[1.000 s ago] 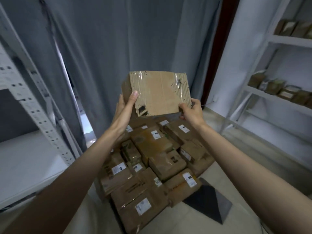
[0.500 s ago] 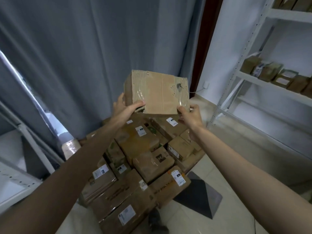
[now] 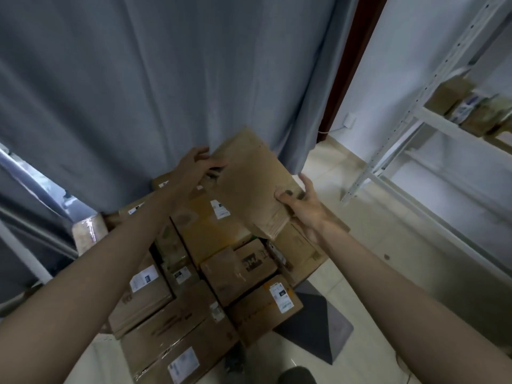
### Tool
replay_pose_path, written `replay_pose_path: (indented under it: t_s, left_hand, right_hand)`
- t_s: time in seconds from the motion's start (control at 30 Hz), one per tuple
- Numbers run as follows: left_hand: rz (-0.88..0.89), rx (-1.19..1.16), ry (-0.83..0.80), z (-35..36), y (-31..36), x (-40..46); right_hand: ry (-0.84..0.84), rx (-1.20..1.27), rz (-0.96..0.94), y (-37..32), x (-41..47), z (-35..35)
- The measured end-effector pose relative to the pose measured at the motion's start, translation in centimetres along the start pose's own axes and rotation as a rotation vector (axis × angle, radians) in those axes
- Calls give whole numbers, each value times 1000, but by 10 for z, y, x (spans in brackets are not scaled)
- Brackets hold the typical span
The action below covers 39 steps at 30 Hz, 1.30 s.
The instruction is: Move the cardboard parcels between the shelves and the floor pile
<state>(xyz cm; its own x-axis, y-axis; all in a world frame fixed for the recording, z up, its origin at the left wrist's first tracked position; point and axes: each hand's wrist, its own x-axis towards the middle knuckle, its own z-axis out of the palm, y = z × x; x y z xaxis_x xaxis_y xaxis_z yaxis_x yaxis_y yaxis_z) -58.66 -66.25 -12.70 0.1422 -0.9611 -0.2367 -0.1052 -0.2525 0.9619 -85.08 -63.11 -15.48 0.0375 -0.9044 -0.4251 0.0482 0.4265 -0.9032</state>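
I hold a brown cardboard parcel (image 3: pixel 255 178) tilted over the back of the floor pile (image 3: pixel 210 275) of labelled cardboard parcels. My left hand (image 3: pixel 195 169) holds its far left edge with the fingers curled over it. My right hand (image 3: pixel 300 207) grips its near right corner, thumb on top. The parcel's lower end lies against the top boxes of the pile; whether it rests on them I cannot tell.
A grey curtain (image 3: pixel 166 79) hangs right behind the pile. White metal shelving (image 3: pixel 432 126) with several parcels stands at the right, and a shelf post (image 3: pixel 22 261) at the left. A dark mat (image 3: pixel 318 328) lies on the tiled floor by the pile.
The parcel has come down from chest height and tipped flat toward the top of the pile. Both hands followed it down, and my view swung right and downward.
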Motion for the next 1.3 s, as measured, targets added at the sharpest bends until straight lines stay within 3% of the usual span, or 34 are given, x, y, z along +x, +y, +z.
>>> replay_pose_path:
  t_s: [0.27,0.53,0.9,1.3]
  left_hand:
    - [-33,-67,186,70,-8,77]
    - [-305,-72,200,173,-95,152]
    - [-547,62,225,263,-287,264]
    - [-623,-35,333,285,-429,310]
  right_hand:
    - [-40,191,204,1,97,-30]
    - [-26,84,254,26,247,-45]
    - [111,-175,467,186,436,-71]
    - [56,-348,598,311,533,-63]
